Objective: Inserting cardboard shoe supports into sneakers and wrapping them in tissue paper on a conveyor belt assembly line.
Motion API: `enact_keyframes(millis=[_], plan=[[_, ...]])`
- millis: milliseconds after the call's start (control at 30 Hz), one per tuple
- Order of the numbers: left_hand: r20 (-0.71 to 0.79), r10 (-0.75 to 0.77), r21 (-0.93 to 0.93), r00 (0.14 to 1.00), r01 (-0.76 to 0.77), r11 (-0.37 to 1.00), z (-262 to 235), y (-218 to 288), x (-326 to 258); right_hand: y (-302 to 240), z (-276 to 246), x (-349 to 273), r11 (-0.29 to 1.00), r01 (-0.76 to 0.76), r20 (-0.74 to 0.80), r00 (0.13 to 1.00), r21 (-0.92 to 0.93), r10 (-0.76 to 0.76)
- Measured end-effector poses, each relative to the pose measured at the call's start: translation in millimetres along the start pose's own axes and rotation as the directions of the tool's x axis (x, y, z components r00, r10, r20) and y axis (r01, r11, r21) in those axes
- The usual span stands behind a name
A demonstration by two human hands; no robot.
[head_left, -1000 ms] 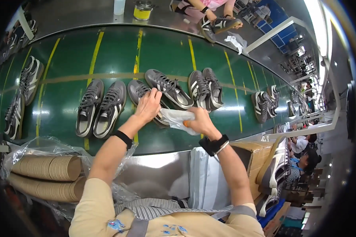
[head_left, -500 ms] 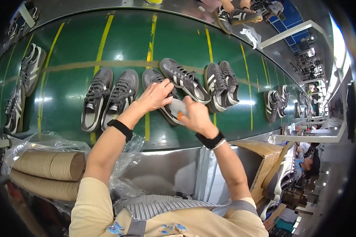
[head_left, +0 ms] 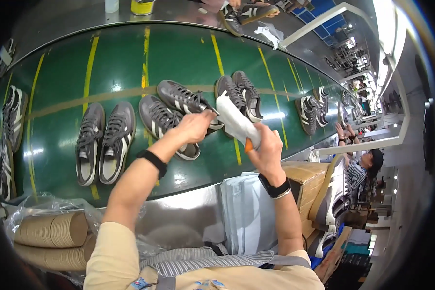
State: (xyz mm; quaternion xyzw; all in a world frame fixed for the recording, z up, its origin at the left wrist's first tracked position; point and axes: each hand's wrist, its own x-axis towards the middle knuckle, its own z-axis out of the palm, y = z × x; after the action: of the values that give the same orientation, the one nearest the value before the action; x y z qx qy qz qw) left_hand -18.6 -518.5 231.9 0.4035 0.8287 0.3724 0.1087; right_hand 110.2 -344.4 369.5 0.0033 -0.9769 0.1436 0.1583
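Observation:
My left hand is closed on the heel end of a grey sneaker with white stripes. That shoe lies slanted on the green conveyor belt. Its mate is just beside it, partly hidden under my left wrist. In my right hand is a long, white, crumpled paper-like wad, held up above the belt. An orange piece sticks out by my right thumb; what it belongs to is hidden. The wad's far end overlaps another grey sneaker in view.
More grey pairs stand along the belt, with sneakers to the left and sneakers to the right. Stacked brown cardboard pieces in clear plastic, pale sheets and a cardboard box are nearby. Across the belt, another person's hands hold a shoe.
My right hand has lifted the white wad away from the left-hand shoe of the pair. My left hand has moved to the other shoe's heel. The whole view has shifted.

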Motion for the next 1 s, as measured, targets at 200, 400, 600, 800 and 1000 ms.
enact_keyframes(millis=[200, 400, 600, 800, 1000], plan=[[0.363, -0.041, 0.291, 0.931, -0.071, 0.954, -8, -6, 1, 6, -5, -12, 0.986, 0.094, 0.04, 0.995, -0.136, -0.089], [-0.166, 0.264, 0.389, 0.95, -0.183, 0.903, -36, -6, 3, 11, 9, -6, 0.838, -0.371, 0.347, 0.908, 0.401, 0.236], [-0.116, 0.206, 0.224, 0.972, -0.176, 0.958, -36, -31, 4, 2, 66, 15, 0.961, -0.249, 0.332, 0.922, 0.118, 0.198], [-0.046, 0.249, 0.142, 0.967, -0.241, 0.96, -41, -49, 3, -44, 154, 23, 0.999, 0.007, 0.224, 0.975, -0.033, 0.001], [-0.202, 0.012, 0.371, 0.979, 0.066, 0.926, -118, -31, -80, 19, 150, 44, 0.986, -0.056, 0.327, 0.945, 0.156, 0.002]])
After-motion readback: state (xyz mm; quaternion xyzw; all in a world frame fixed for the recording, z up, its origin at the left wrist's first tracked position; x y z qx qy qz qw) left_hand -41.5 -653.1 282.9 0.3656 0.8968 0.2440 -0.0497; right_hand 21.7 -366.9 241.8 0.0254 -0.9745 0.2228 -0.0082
